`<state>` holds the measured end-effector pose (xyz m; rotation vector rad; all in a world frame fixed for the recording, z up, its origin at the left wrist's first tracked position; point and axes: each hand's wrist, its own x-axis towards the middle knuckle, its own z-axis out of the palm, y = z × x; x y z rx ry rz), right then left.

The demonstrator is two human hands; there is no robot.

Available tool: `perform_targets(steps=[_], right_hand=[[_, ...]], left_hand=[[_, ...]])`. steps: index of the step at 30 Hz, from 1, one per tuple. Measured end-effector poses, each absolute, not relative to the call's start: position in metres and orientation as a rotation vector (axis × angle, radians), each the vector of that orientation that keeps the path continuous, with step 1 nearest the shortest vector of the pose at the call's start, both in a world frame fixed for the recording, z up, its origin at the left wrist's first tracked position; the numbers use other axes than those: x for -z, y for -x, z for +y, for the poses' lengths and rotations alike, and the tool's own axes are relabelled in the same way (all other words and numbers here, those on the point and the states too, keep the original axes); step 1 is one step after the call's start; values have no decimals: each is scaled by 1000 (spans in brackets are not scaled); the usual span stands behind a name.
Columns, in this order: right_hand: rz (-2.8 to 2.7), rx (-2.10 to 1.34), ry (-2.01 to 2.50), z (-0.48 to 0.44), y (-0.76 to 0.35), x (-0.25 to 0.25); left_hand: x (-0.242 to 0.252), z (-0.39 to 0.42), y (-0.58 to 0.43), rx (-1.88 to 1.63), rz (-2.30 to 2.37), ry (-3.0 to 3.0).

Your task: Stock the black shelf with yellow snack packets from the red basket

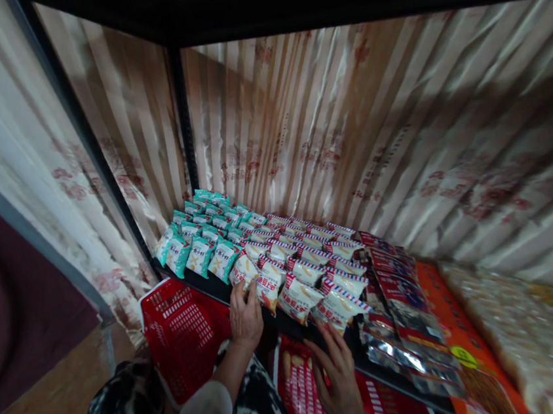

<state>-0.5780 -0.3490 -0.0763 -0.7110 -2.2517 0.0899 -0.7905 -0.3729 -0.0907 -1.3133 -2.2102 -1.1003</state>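
Observation:
My left hand (246, 317) reaches to the front row of the shelf, its slightly parted fingertips against the lower part of a white and red snack packet (243, 268). Beside it stands another white snack packet (267, 283). My right hand (336, 372) has its fingers spread, the tips at the lower edge of a front white packet with a blue-and-red striped top (336, 306). I see no packet gripped in either hand. Several rows of these white packets lean back on the shelf. To their left are rows of teal snack packets (197, 256).
Dark silver-and-red pouches (407, 325), an orange pack (445, 308) and clear bags (517, 333) lie to the right. Below the black shelf edge (205, 283) sit a red basket (181, 335) and another red basket (391, 406) with contents. A black shelf post (182, 118) stands behind, before a pleated curtain (297, 126).

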Motion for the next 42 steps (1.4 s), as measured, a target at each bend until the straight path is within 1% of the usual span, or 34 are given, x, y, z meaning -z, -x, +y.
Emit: perform_targets(steps=[6,15,22,30,35,42], right_hand=[[-2281,-86,662,-350,571,83],[-2262,-141,738,-358,574,83],[-2281,-168,715,-360,571,86],[-2282,-182,670,-374,553,97],[-2267,-219,665,-384,546,106],[-2265,-198,766,-388,540,112]], left_hand=[[94,-370,792,985,-2159,1380],[94,-373,792,1029,-2152,1391],[87,-381,785,1039,-2145,1401],[81,-394,768,1090,-2183,1371],[79,-412,770,1058,-2209,1384],[81,-437,744,950,-2548,1576]])
